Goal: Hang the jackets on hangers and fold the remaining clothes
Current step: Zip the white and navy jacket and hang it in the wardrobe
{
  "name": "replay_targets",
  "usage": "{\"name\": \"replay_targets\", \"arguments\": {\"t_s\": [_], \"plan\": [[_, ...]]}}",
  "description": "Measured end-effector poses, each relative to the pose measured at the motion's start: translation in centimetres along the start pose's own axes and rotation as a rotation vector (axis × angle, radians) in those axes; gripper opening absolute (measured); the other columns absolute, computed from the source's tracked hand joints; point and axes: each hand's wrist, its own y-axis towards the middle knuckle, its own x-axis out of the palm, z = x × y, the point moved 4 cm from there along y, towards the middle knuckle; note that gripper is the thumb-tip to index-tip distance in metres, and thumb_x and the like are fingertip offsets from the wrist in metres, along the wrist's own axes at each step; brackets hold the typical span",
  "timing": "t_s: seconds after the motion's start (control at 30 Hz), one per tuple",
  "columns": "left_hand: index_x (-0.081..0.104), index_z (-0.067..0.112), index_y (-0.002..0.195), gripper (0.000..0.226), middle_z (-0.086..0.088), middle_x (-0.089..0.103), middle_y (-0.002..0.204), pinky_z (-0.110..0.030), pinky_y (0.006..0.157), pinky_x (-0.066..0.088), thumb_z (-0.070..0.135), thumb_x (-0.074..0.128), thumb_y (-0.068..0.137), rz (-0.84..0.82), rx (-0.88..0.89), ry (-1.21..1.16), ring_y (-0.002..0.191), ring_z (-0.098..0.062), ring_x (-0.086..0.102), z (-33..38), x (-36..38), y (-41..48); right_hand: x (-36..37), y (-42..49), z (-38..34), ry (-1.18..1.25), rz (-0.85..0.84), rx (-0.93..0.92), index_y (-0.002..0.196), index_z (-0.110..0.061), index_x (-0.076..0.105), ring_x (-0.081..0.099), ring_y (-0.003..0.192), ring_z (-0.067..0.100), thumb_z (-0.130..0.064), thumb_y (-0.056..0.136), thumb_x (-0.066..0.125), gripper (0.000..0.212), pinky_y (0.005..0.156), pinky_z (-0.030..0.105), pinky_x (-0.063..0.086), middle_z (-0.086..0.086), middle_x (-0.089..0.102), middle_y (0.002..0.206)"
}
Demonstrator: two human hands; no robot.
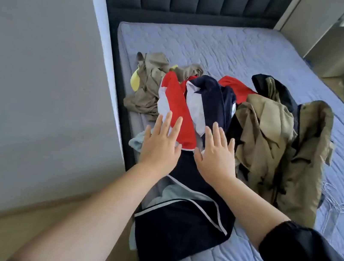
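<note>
Navy cloth with white piping forms the jacket [181, 233] lying along the near left edge of the mattress [257, 53]. Its far end runs into a bunched red, white and navy garment [177, 102]. Both hands lie flat with fingers straight and spread. The left hand [158, 150] reaches onto the red panel, and the right hand [215, 159] sits just beside it on navy fabric. An olive jacket [277, 142] is heaped to the right, with thin white hangers [334, 207] beside it. A khaki garment [149, 81] lies far left.
</note>
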Motion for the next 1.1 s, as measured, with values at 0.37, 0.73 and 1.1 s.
{"name": "replay_targets", "arguments": {"t_s": [0.37, 0.73, 1.1], "plan": [[-0.005, 0.027, 0.152, 0.068, -0.002, -0.011, 0.16, -0.051, 0.115, 0.011, 0.035, 0.038, 0.099, -0.031, -0.103, -0.162, 0.147, -0.024, -0.006, 1.2, 12.3, 0.6, 11.2, 4.6, 7.4, -0.454, -0.209, -0.043, 0.139, -0.023, 0.039, 0.01, 0.145, 0.032, -0.016, 0.086, 0.063, 0.059, 0.115, 0.05, 0.016, 0.012, -0.004, 0.159], [-0.003, 0.031, 0.152, 0.097, 0.001, -0.002, 0.161, -0.042, 0.116, 0.022, 0.03, 0.068, 0.085, -0.034, -0.207, -0.336, 0.147, -0.022, 0.009, 6.8, 9.0, -7.0, 1.6, -0.7, 7.5, 0.597, -0.11, -0.325, 0.072, -0.01, 0.05, 0.05, 0.075, 0.022, -0.004, 0.087, 0.06, 0.02, 0.066, 0.032, 0.037, 0.002, 0.054, 0.071], [0.057, 0.009, 0.121, 0.038, -0.005, 0.072, 0.099, -0.019, 0.075, 0.054, 0.035, 0.037, 0.103, 0.292, 0.094, -0.736, 0.092, -0.011, 0.068, 19.1, 4.5, -9.2, -9.2, -11.4, 12.6, 1.031, -0.253, -0.539, 0.083, -0.016, 0.069, 0.068, 0.075, 0.011, 0.001, 0.088, 0.06, 0.019, 0.068, 0.025, 0.054, -0.002, 0.072, 0.076]]}}
